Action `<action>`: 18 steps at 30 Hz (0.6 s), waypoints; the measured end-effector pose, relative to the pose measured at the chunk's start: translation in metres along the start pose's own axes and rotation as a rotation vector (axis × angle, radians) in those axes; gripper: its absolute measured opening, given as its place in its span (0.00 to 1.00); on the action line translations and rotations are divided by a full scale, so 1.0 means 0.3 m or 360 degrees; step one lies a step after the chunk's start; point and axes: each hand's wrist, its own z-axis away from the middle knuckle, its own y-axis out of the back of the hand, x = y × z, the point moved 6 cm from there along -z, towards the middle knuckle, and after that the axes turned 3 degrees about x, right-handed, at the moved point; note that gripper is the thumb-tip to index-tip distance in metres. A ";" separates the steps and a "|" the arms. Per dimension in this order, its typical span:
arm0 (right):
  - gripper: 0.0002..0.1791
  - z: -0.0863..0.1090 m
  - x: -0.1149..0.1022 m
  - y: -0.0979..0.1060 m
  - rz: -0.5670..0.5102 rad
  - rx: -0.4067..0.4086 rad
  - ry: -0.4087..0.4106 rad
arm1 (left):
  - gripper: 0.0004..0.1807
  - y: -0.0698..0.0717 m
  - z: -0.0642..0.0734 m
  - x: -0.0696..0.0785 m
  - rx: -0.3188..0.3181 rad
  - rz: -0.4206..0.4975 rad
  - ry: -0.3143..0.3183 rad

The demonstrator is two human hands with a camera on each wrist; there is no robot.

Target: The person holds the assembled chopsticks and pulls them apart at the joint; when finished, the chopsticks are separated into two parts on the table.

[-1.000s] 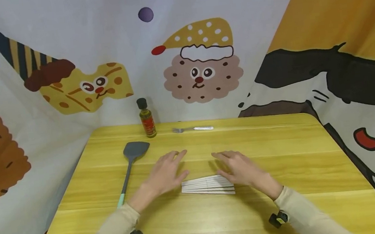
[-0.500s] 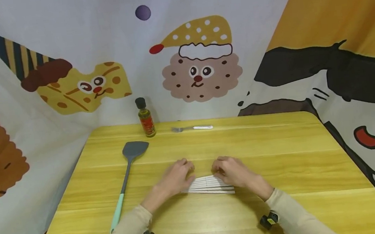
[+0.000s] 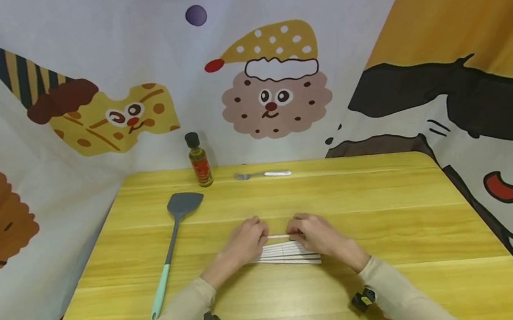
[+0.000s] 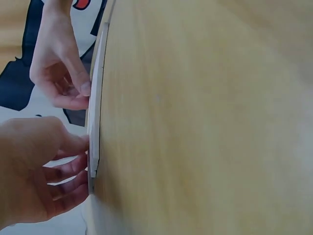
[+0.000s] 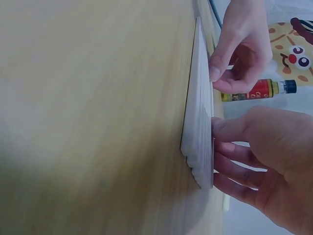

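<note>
On the table in the head view lies a white pleated sheet (image 3: 285,253), folded into several narrow strips with dark lines between them. My left hand (image 3: 248,239) pinches the left part of its far edge, thumb on the near side and fingers behind. At the right part of the same edge, my right hand (image 3: 316,232) grips in a mirrored way. A thin white strip shows between the two hands, standing a little apart from the other pleats. In the right wrist view, the pleats (image 5: 196,132) appear as stacked layers whose ends are stepped.
Left of the hands lies a spatula (image 3: 179,227) with a grey blade and mint handle. A bottle (image 3: 200,165) with a black cap and red label stands at the back of the table. To its right is a fork (image 3: 263,174) with a white handle. A printed cloth (image 3: 262,1) hangs behind.
Both hands have come down and inward onto the far edge of the pleated sheet, and the fingers have curled in to pinch it. A strip now shows raised between them.
</note>
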 end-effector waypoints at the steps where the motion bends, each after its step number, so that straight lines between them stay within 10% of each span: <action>1: 0.04 -0.004 0.000 -0.003 -0.0001 -0.0004 0.0004 | 0.02 -0.001 -0.004 -0.001 -0.0005 0.0001 0.0001; 9: 0.05 -0.035 -0.011 0.012 0.0062 0.0045 0.0082 | 0.02 0.027 -0.018 0.012 0.0003 0.0032 -0.0080; 18: 0.09 -0.032 -0.068 0.103 0.0103 0.0258 0.0327 | 0.10 0.151 0.024 0.068 0.0450 -0.0169 -0.0406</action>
